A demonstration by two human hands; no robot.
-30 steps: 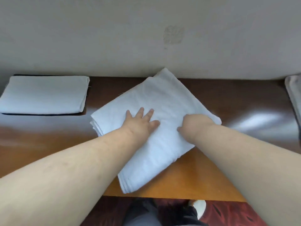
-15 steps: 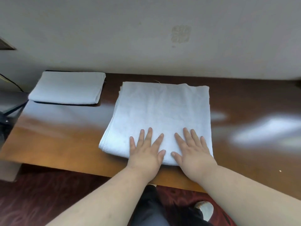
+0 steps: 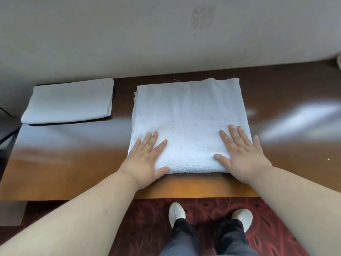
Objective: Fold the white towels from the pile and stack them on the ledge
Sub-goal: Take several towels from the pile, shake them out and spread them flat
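Towel is lying flat on the counter, long side running away toward the wall | left hand is pressing the near left corner, fingers straight, holding nothing | right hand is pressing the near right corner the same way | folded towel is waiting far left, nearer the left hand

ledge: both towels on it
folded towel: centre, hands on its near corners
smaller folded towel: left, against the wall
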